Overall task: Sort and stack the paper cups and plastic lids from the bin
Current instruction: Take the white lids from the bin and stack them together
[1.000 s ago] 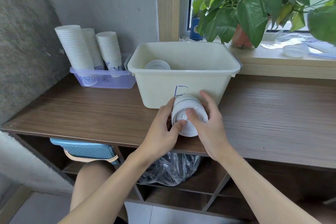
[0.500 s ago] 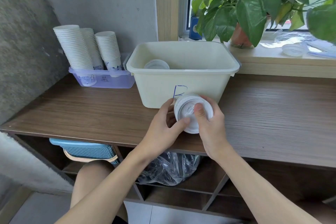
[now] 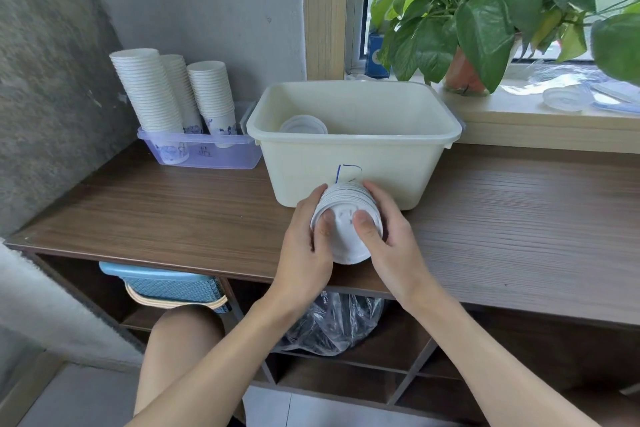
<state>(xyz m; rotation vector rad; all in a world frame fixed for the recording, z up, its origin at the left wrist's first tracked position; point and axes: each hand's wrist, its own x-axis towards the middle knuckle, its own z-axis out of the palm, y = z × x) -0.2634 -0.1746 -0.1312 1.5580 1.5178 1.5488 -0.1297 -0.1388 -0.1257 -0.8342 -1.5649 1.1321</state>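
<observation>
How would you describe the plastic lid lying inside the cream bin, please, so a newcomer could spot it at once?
On the wooden counter stands a cream bin with a blue mark in front. Inside, near its back left corner, sits a round whitish lid. Unlike the lid stack gripped by the left hand and right hand outside, nobody touches it.

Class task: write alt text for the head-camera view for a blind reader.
The left hand and right hand grip a stack of white lids above a wooden counter, before a cream bin holding another lid. Paper cup stacks stand in a tray at left.
</observation>
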